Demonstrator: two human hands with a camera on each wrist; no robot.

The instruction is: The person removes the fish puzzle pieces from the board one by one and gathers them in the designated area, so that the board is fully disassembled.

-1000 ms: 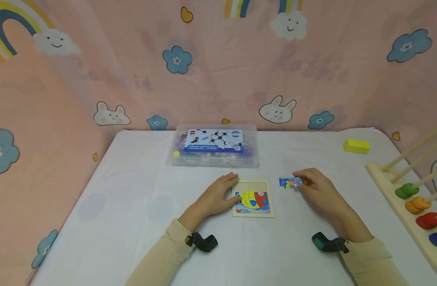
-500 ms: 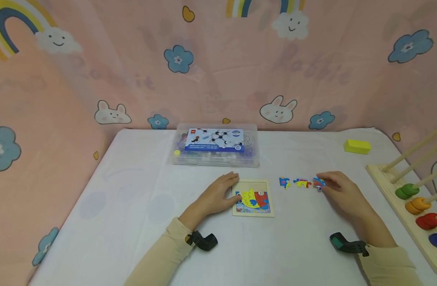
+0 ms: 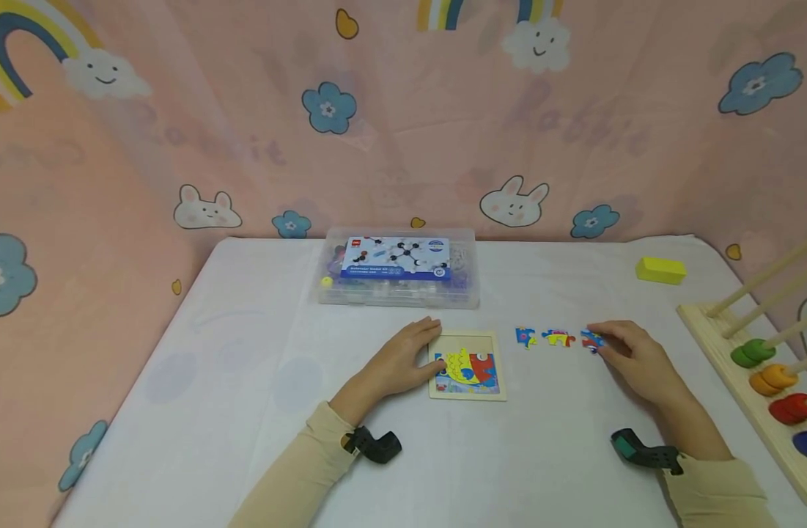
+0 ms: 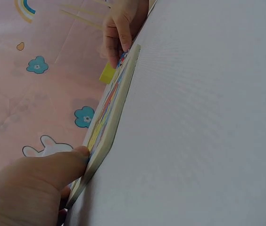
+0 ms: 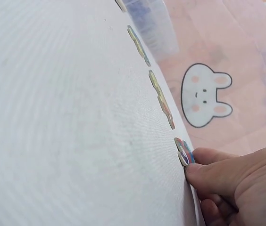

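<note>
From where I stand, the relation that matters is a sideways one: the puzzle tray [image 3: 469,343] lies toward the left edge of the surface [image 3: 509,462] from the right hand [image 3: 640,363], with two loose pieces in between. That hand has its thumb and forefinger together on the end piece [image 3: 591,341], its fingertips reaching in from the side nearer the surface's right edge; whether the piece is lifted or rests on the cloth, I cannot tell.

The middle piece [image 3: 558,338] lies flat, its long axis running roughly along the far edge. The piece nearest the tray [image 3: 525,336] sits just beyond it, apart from both its neighbour and the tray's rim. The right hand is plainly the nearer one to all three. The left hand [image 3: 396,359] rests at the tray's left side, its fingers apart and fairly straight by the far-left corner, its thumb on top, over the border.

In the tray, a yellow-and-red fish picture [image 3: 465,369] fills the part toward the near edge; the strip toward the far edge shows bare wood, its length parallel to the row of pieces.

By the surface's far edge stands a clear plastic case [image 3: 396,295] with a molecular-model label [image 3: 395,259]; I make out a yellow ball [image 3: 327,281] inside, the other contents being too hazy to name.
</note>
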